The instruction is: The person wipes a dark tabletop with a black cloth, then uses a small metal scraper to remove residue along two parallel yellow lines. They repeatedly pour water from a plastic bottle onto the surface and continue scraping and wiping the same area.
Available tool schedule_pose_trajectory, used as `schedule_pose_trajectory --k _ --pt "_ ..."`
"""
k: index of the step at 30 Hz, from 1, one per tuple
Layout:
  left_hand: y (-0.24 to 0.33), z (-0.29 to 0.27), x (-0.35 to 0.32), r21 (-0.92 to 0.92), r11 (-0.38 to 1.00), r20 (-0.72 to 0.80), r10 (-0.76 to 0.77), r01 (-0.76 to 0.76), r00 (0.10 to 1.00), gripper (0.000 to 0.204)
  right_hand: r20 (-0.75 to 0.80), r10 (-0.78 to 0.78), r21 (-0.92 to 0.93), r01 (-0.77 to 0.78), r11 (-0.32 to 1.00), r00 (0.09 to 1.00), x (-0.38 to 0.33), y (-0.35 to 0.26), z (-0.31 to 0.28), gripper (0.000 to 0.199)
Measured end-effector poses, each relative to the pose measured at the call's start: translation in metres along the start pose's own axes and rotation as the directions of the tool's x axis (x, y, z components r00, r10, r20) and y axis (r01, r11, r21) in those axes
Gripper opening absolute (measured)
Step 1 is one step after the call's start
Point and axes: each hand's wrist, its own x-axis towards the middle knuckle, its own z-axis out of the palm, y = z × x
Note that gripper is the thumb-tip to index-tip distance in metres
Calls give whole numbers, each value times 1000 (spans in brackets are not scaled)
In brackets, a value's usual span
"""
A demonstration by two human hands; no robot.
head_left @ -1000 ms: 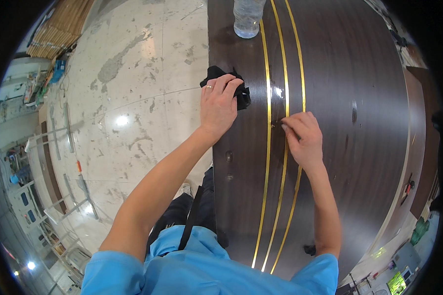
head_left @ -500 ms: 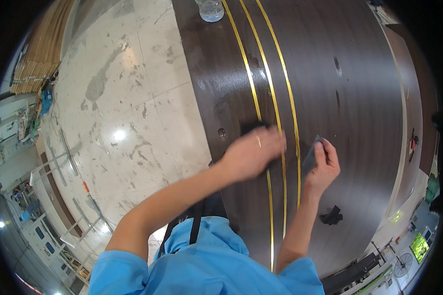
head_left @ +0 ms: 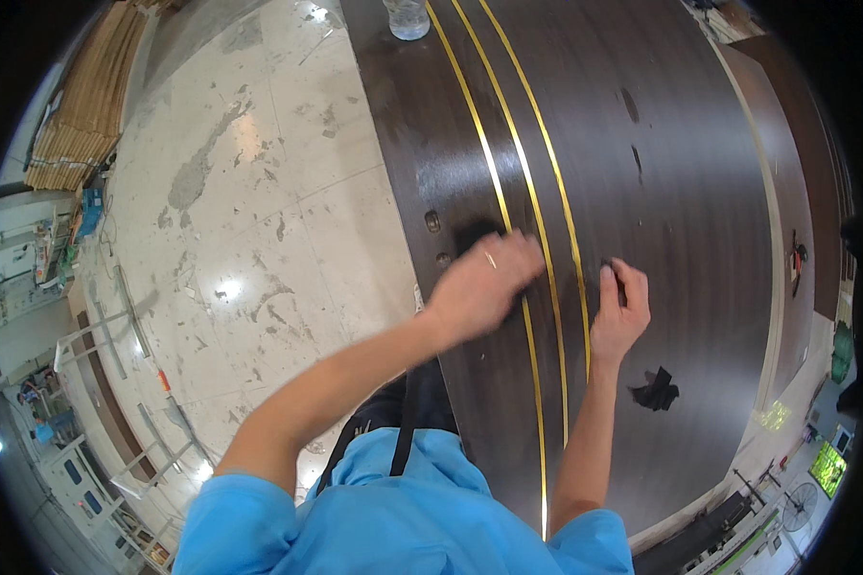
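A dark brown wood-grain panel (head_left: 695, 230), likely a door, lies before me with three thin gold strips (head_left: 558, 192) along it. Over the strips nearest its left edge is my left hand (head_left: 484, 286), palm down and smeared by motion. Beside that hand shows a dark patch (head_left: 472, 232); whether it is a cloth or a shadow I cannot tell. My right hand (head_left: 619, 316), just right of the strips, pinches a small dark cloth-like piece (head_left: 623, 290), mostly hidden by the fingers. A crumpled black scrap (head_left: 655, 390) rests on the panel nearby.
At the panel's far left corner stands a clear plastic container (head_left: 408, 19). Two cut-outs (head_left: 432, 222) sit near its left edge. A red-and-black tool (head_left: 797, 264) lies on another panel at right. Metal frames (head_left: 115, 345) and stacked boards (head_left: 81, 105) are along the left.
My left hand has shifted slightly left. My right hand has moved a little left and up, and its cloth-like piece shows less. The view has shifted slightly.
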Motion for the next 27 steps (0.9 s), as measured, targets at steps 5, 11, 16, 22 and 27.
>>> schedule_pose_trajectory --k 5,11,16,22,27 --pt "54 18 -48 -130 977 418 210 -171 884 74 -54 -15 -69 11 998 998 21 15 -7 13" --pt "-104 -11 84 241 966 -171 -54 95 984 59 -102 58 23 -56 998 993 38 47 -19 13" --pt "-140 2 162 395 850 -367 -201 348 908 55 -158 134 112 -118 987 978 19 63 -34 13" --pt "24 46 80 -25 996 139 89 -86 986 66 -218 426 343 -340 876 878 9 77 -40 15" --pt "0 41 75 -141 963 148 248 -228 957 63 -288 327 142 -297 944 900 0 66 -61 19"
